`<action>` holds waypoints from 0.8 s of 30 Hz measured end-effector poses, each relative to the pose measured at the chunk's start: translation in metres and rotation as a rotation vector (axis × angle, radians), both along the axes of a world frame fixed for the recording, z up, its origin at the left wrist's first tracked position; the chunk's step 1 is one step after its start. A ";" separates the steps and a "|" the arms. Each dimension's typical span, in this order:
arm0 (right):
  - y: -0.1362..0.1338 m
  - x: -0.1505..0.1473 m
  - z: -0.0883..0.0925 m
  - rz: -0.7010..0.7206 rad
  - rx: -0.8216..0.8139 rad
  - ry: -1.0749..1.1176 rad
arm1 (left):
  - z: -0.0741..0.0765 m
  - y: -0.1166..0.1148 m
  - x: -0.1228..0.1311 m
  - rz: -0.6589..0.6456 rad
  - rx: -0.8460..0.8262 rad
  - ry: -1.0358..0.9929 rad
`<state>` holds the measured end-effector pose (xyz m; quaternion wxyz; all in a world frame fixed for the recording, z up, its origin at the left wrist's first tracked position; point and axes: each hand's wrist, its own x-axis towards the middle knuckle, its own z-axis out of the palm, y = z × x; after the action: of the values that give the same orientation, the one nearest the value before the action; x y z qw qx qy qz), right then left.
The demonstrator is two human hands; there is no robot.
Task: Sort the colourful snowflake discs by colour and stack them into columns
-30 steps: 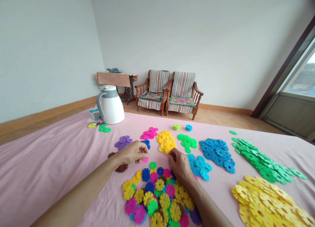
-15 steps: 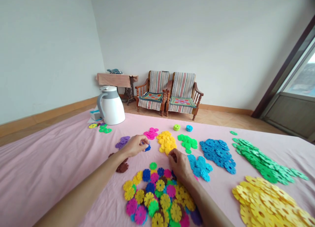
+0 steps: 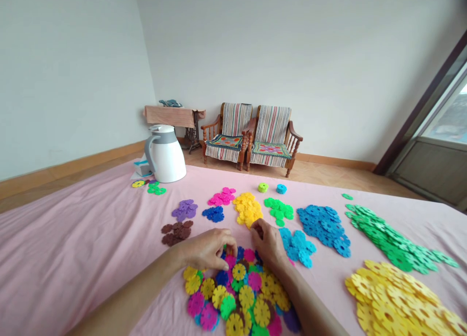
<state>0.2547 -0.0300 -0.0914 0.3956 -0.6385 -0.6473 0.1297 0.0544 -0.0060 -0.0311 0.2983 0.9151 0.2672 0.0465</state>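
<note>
Left hand [image 3: 207, 247] palm-down, fingers parted—one mixed snowflake-disc pile [image 3: 243, 292] beneath | right hand [image 3: 270, 242] curled—grip unclear | two armchairs [image 3: 272, 149]

It's a single head cam, worn by the person, looking forward and tipped down over the pink cloth [image 3: 91, 229]. Left hand [image 3: 210, 248] and right hand [image 3: 268, 238] sit pretty close, low in frame; the armchairs [image 3: 273, 124] and back wall [image 3: 255, 44] are way farther off, dead ahead. Super wide angle too.

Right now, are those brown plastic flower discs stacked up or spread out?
Spread out: the brown plastic flower discs lie in a loose, overlapping cluster on the pink cloth.
</note>
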 end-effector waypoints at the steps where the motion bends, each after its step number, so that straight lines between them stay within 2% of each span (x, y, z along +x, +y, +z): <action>1: 0.000 0.000 0.000 0.000 -0.001 0.001 | 0.000 0.000 0.000 -0.001 0.001 -0.002; 5: 0.000 0.000 0.000 0.004 -0.003 0.004 | -0.002 0.002 -0.001 0.045 -0.061 -0.029; 10: 0.000 0.000 0.000 0.004 -0.005 0.007 | -0.003 0.006 -0.004 0.098 -0.300 -0.121; 13: 0.000 0.000 0.001 0.000 -0.008 0.010 | -0.005 0.012 -0.005 0.198 -0.394 -0.229; 15: 0.000 0.000 0.001 -0.002 -0.009 0.011 | -0.009 0.022 -0.004 0.333 -0.371 -0.308; 18: -0.001 0.000 0.001 -0.003 -0.008 0.011 | -0.020 0.045 -0.003 0.613 -0.242 -0.385; 21: 0.000 0.000 0.000 -0.001 -0.007 0.011 | -0.030 0.075 -0.002 0.755 -0.157 -0.423; 24: 0.001 0.000 -0.001 0.005 -0.007 0.010 | -0.034 0.099 -0.004 0.867 -0.082 -0.461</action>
<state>0.2549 -0.0291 -0.0921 0.3963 -0.6378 -0.6462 0.1362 0.0502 0.0932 -0.0651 0.3385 0.6731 0.5520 0.3573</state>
